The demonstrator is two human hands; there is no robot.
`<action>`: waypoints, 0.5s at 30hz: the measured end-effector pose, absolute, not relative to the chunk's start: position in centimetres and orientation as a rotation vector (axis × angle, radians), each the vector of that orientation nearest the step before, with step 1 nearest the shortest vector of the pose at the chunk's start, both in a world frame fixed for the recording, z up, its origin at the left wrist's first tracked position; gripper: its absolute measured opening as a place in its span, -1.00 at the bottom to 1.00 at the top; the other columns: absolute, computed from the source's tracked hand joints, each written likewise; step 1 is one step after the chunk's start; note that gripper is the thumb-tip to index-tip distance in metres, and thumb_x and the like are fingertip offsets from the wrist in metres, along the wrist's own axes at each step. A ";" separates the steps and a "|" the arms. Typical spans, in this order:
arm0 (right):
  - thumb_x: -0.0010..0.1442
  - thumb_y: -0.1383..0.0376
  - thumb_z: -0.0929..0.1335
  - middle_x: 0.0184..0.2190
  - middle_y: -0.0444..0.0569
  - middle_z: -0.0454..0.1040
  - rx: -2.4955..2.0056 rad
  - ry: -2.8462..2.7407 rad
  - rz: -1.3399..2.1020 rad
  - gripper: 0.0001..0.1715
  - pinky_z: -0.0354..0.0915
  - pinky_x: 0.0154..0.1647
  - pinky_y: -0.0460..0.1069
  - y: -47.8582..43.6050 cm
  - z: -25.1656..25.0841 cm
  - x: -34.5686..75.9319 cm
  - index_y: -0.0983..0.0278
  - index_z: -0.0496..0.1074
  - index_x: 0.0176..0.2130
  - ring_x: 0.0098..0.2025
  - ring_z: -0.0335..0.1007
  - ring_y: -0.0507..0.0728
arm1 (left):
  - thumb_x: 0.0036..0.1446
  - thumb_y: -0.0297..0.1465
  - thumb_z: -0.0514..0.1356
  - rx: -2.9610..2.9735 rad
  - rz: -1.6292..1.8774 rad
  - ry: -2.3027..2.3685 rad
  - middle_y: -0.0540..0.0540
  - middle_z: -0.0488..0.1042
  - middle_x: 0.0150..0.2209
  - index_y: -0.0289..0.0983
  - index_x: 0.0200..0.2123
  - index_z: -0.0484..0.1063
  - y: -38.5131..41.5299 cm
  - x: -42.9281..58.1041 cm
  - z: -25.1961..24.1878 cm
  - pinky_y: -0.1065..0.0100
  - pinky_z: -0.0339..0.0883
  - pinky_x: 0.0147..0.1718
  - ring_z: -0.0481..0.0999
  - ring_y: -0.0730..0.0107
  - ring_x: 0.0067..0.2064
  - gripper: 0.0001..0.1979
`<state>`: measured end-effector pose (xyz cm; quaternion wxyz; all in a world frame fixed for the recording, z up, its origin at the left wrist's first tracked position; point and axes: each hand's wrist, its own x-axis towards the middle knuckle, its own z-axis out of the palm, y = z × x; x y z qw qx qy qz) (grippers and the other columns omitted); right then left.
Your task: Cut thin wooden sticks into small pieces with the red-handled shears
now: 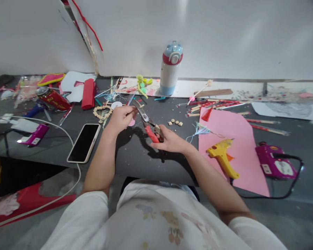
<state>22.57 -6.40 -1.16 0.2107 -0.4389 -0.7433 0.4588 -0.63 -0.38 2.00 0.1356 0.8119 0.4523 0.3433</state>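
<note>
My right hand (170, 139) is wrapped around the red handles of a pair of pruning shears (151, 134), whose metal jaws point up and to the left. Close by those jaws, my left hand (120, 119) has its fingertips pinched together; whatever sits between them is too small to make out. Several small pale wooden pieces (175, 122) lie on the dark table right of the shears. Left of my left hand rests a heart-shaped frame of small pale bits (102, 113). A pink round piece (131, 122) shows partly behind my left fingers.
A white and blue bottle (170, 71) stands at the back. On the right, a yellow glue gun (223, 158) lies on pink paper (233, 130), beside a purple power box (275, 161) with a black cable. Leftward are a phone (85, 143), a red can (53, 99) and a white cable (67, 133).
</note>
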 end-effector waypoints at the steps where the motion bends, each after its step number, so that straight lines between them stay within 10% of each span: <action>1: -0.07 -0.10 0.37 -0.40 -0.16 0.26 -1.216 -2.069 1.271 -0.40 0.11 -0.41 -0.06 -6.4 -1.2 22.6 0.24 0.09 -0.27 -0.44 0.14 -0.01 | 0.13 -0.42 0.08 2.335 0.994 1.306 0.00 0.41 -0.59 -0.30 -0.60 0.38 -0.4 -0.7 2.0 0.45 0.17 -0.48 0.37 0.51 -0.51 -0.73; 15: -0.01 -0.12 0.33 -0.43 -0.17 0.27 -1.200 -2.158 1.236 -0.44 0.06 -0.45 -0.06 -6.2 -0.9 23.1 0.23 0.07 -0.32 -0.49 0.12 -0.02 | 0.11 -0.45 0.09 2.305 1.012 1.313 0.01 0.41 -0.60 -0.31 -0.61 0.37 -0.5 -0.6 2.1 0.45 0.16 -0.48 0.36 0.52 -0.51 -0.74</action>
